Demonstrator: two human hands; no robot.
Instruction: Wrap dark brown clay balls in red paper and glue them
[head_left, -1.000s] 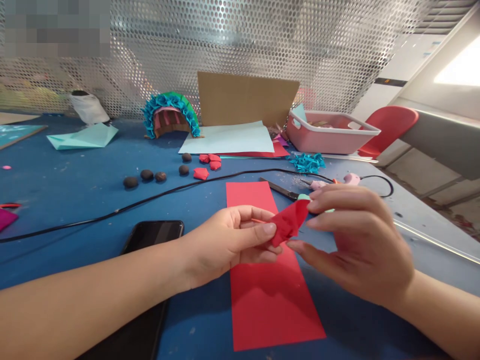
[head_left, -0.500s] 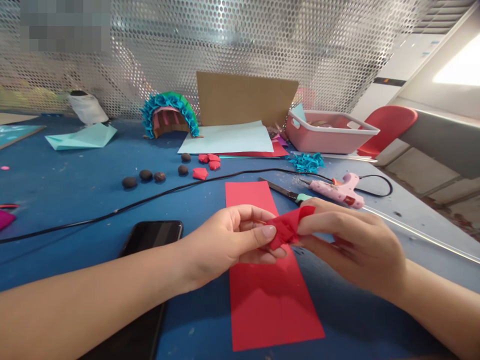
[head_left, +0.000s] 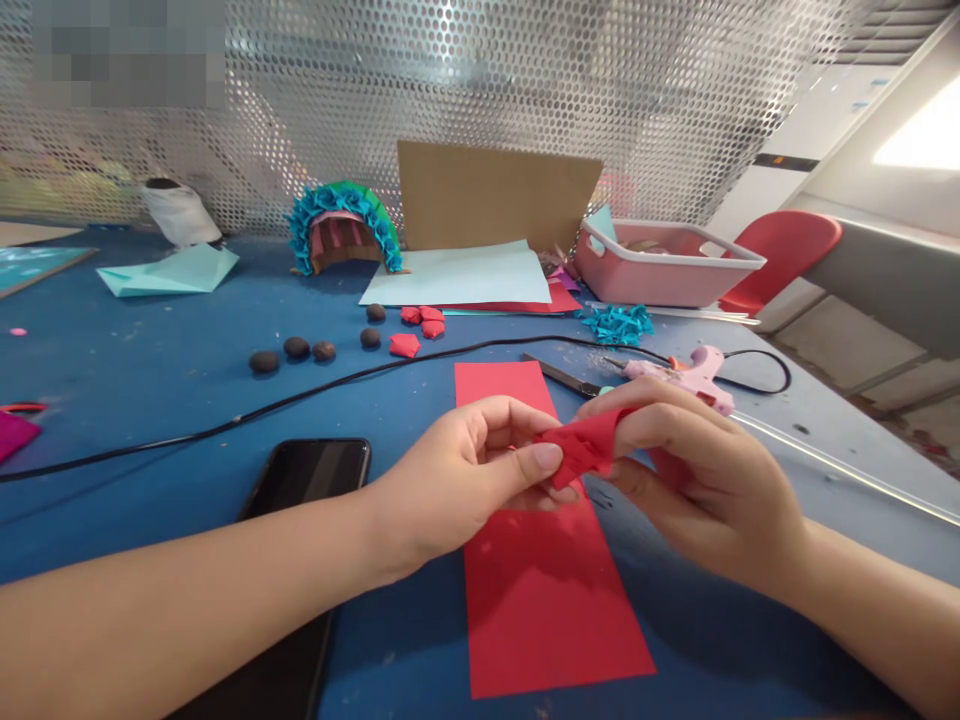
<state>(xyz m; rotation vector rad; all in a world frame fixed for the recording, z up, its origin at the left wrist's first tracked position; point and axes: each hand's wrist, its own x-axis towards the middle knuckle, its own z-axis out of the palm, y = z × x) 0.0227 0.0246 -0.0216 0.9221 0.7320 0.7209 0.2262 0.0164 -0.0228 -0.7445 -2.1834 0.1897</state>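
Note:
A small folded piece of red paper [head_left: 589, 445] is pinched between both hands in the middle of the view. My left hand [head_left: 480, 475] grips its left end between thumb and fingers. The fingers of my right hand [head_left: 697, 480] close on its right end, which curls upward. Beneath the hands, a long red paper strip [head_left: 555, 610] lies flat on the blue table. Scissors [head_left: 562, 376] rest just behind the right hand, their handles partly hidden by it. Several small red folded paper pieces [head_left: 405, 345] lie farther back, beside several dark round lumps [head_left: 297, 348].
A black phone [head_left: 307, 480] lies under my left forearm. A black cord [head_left: 360, 375] crosses the table to a pink glue gun [head_left: 694, 375]. Behind are crumpled blue paper [head_left: 619, 324], a pink basket [head_left: 667, 270], a paper arch [head_left: 345, 215], pale blue sheets [head_left: 465, 275] and a cardboard panel [head_left: 495, 195].
My right fingers have shifted over the red paper's right end and bent it, covering more of it and the scissors' handle. The left hand keeps its pinch. The view has moved slightly.

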